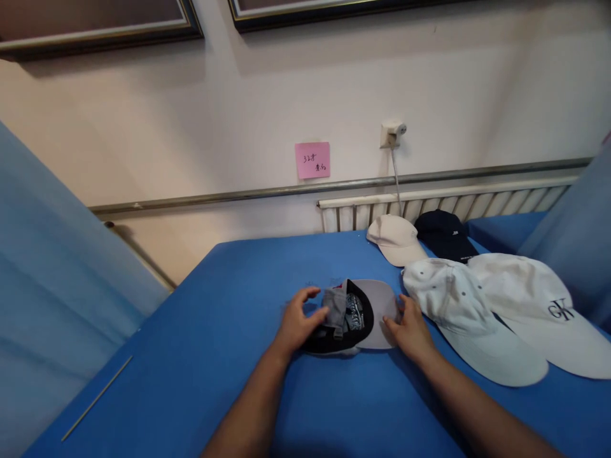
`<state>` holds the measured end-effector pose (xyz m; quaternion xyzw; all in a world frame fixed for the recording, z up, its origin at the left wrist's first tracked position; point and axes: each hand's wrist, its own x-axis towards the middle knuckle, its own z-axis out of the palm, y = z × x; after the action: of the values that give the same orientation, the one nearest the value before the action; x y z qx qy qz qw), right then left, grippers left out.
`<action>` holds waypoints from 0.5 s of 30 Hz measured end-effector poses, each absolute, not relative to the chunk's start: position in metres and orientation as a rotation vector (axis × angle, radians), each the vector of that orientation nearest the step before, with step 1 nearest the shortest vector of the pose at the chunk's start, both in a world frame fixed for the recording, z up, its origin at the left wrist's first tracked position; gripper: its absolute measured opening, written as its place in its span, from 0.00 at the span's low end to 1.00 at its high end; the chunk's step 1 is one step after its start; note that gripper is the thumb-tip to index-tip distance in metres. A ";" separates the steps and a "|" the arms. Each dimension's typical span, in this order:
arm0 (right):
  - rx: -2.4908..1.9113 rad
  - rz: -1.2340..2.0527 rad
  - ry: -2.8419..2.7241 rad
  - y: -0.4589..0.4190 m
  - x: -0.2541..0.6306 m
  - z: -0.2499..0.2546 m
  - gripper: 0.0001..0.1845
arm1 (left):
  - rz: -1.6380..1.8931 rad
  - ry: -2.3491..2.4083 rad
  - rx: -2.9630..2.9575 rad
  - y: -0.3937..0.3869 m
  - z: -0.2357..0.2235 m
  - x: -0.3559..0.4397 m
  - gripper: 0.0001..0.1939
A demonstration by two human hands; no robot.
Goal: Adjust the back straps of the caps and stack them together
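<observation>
Two bare hands, seen from the head camera, are at a grey baseball cap (pixel 356 315) with a black inner band, which lies on a table with a smooth blue cover (pixel 214 356). The cap's hollow inside faces up, showing pale lettering, and its brim points to the right. The left hand (pixel 298 321) is at the strap end, slightly blurred, its thumb and index finger spread with a gap between them; whether they touch the fabric is hard to tell. The right hand (pixel 411 327) is at the brim, thumb over its surface and index finger apart at the outer edge; whether the fingers pinch it cannot be told. Just right of that hand, a very pale mint cloth cap (pixel 470 324) overlaps a large white cap with black letters (pixel 529 286). Behind these sit a cream cap (pixel 395 238) and a dark navy cap (pixel 443 235), side by side near a white ribbed radiator (pixel 443 200). Far to the left lies a thin pale stick (pixel 98 397). On the wall is a square pink paper note with handwriting (pixel 313 160).
</observation>
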<state>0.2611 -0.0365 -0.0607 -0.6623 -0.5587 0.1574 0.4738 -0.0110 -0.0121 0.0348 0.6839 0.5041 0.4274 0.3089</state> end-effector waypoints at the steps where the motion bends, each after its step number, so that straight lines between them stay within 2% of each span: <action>1: -1.640 0.438 -1.349 -0.038 0.265 -0.064 0.34 | 1.007 1.281 1.957 -0.017 0.036 -0.005 0.28; 4: -1.680 0.534 -1.297 -0.036 0.272 -0.064 0.35 | 0.824 1.253 2.187 -0.027 0.032 0.008 0.36; 8: -1.668 0.703 -1.260 -0.032 0.277 -0.053 0.28 | 0.855 1.409 2.161 -0.022 0.019 0.009 0.24; 11: -1.507 1.062 -1.286 -0.038 0.271 -0.045 0.20 | 0.862 1.536 2.041 -0.015 0.013 0.004 0.17; 13: -1.357 1.317 -1.334 -0.046 0.261 -0.040 0.19 | 0.892 1.621 1.971 -0.014 0.015 0.000 0.13; 15: -1.270 1.410 -1.374 -0.052 0.251 -0.033 0.18 | 1.010 1.694 1.895 -0.013 0.019 -0.004 0.12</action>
<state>0.2508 -0.0519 -0.0331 -0.4992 -0.5404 0.5546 0.3888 -0.0043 -0.0129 0.0194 0.6786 0.6066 0.3615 0.2018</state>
